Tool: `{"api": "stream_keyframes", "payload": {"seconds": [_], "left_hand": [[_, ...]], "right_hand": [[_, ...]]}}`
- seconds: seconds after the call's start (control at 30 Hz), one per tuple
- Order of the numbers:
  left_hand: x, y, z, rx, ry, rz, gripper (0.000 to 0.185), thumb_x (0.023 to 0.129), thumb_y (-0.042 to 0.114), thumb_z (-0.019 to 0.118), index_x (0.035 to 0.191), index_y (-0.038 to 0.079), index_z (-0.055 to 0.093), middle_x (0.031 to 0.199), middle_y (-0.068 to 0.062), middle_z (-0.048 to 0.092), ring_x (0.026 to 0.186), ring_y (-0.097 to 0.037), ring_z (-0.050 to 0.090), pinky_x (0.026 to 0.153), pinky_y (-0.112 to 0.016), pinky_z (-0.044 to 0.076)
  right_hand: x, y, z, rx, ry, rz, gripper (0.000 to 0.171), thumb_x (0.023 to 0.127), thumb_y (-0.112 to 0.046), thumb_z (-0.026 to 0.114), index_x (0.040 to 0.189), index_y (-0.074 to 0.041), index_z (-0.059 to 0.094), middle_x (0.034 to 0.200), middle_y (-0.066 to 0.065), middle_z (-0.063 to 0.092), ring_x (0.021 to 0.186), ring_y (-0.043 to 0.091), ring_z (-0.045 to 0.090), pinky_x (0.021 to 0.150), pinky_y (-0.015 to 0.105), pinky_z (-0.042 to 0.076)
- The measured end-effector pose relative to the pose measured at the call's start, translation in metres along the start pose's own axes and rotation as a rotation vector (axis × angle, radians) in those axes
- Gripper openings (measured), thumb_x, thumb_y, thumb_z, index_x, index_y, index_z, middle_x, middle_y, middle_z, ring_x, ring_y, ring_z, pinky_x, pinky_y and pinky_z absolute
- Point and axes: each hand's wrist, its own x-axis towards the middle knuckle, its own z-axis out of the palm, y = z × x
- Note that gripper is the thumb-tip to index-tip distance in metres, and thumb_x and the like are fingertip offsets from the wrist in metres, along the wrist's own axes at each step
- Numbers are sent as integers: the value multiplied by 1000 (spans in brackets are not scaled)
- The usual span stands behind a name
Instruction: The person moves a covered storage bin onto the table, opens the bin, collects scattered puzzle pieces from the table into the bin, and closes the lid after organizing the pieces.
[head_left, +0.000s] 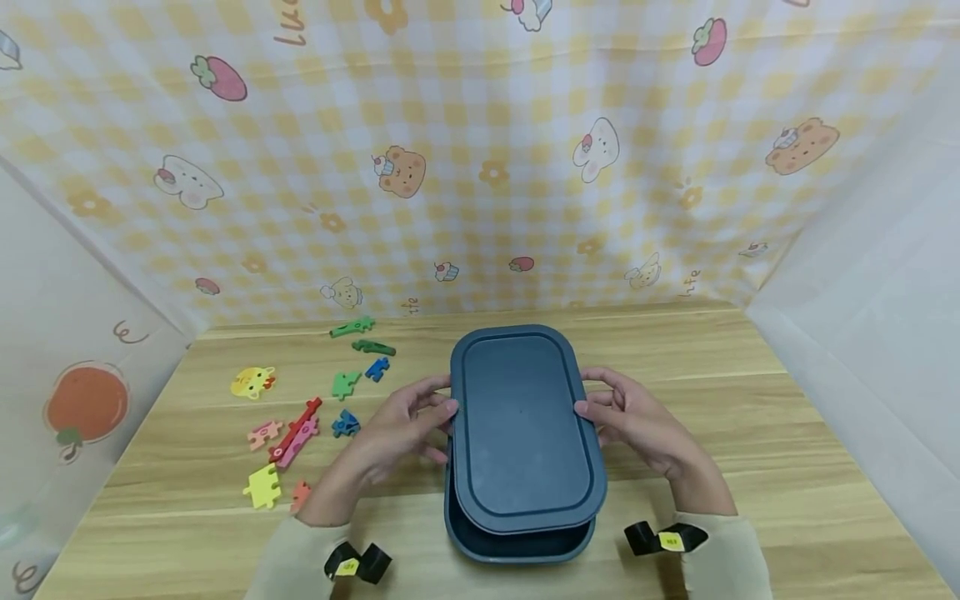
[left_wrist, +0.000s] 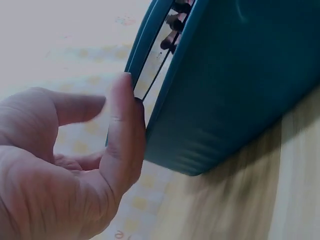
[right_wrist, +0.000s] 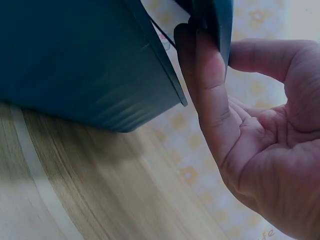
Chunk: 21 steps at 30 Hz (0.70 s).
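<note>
A dark blue-grey rectangular lid (head_left: 525,425) lies over a matching deep box (head_left: 517,550), raised and set askew toward the back, so the box's front rim shows below it. My left hand (head_left: 408,425) pinches the lid's left edge between thumb and fingers. On the opposite side my right hand (head_left: 637,421) pinches the right edge the same way. In the left wrist view a gap shows between the lid and the box wall (left_wrist: 230,90). The right wrist view shows fingers (right_wrist: 212,95) curled under the lid rim beside the box. Most of the box's inside is hidden.
Left of the box lie scattered puzzle pieces: a yellow piece (head_left: 262,486), a red strip (head_left: 295,431), a green piece (head_left: 345,384), a blue piece (head_left: 346,423) and several others. A yellow checked curtain (head_left: 465,225) hangs behind the wooden table (head_left: 750,400).
</note>
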Motion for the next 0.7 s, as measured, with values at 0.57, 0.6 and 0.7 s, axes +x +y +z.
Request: {"api": "stream_keyframes", "payload": {"seconds": [0.57,0.6,0.7], "left_hand": [[3,-7,2,69,7,-19,72,102,9,67,164,13,30,133,-22,53,90,-20,69,74,-39,67],[2,-7,1,68,-5,-23,75,102,9,67,165,13,27,134,-23,53,89,-21,70,74,-40,67],[0,-8,0,74,-48,-36,85,100,9,69,168,16,19,137,-25,51,90,-22,72,75,-43,67]], "right_hand": [[-9,10,-21,-35,43,22,63,109,-16,59,161,2,28,113,-4,81,98,18,79,89,37,65],[-10,10,-23,-40,45,25,64,109,-16,59,162,2,27,114,-4,80,100,17,79,90,36,65],[-14,11,-28,-46,54,36,69,110,-17,58,164,3,21,118,-6,80,104,17,79,92,35,64]]}}
